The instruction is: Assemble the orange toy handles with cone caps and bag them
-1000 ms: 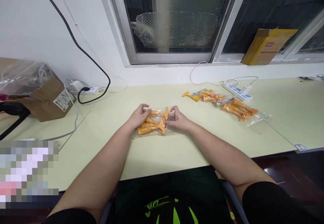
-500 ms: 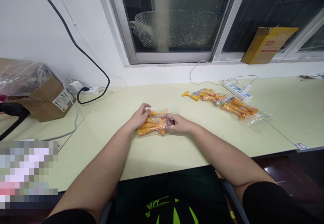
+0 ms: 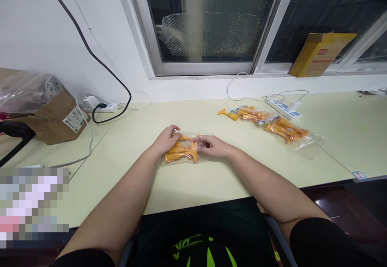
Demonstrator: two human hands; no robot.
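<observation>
Head camera view shows a left hand (image 3: 166, 140) and a right hand (image 3: 214, 146) with fingers curled onto opposite ends of a clear bag of orange parts (image 3: 181, 149) lying on a pale table (image 3: 193, 186), well apart from more bagged orange pieces (image 3: 284, 129) near a power strip (image 3: 282, 109)

No text legible: print on white label (image 3: 73, 122) of brown box (image 3: 50, 126), red mark (image 3: 322, 52) on yellow box (image 3: 308, 63) & table-edge sticker (image 3: 359, 174) too small.
</observation>
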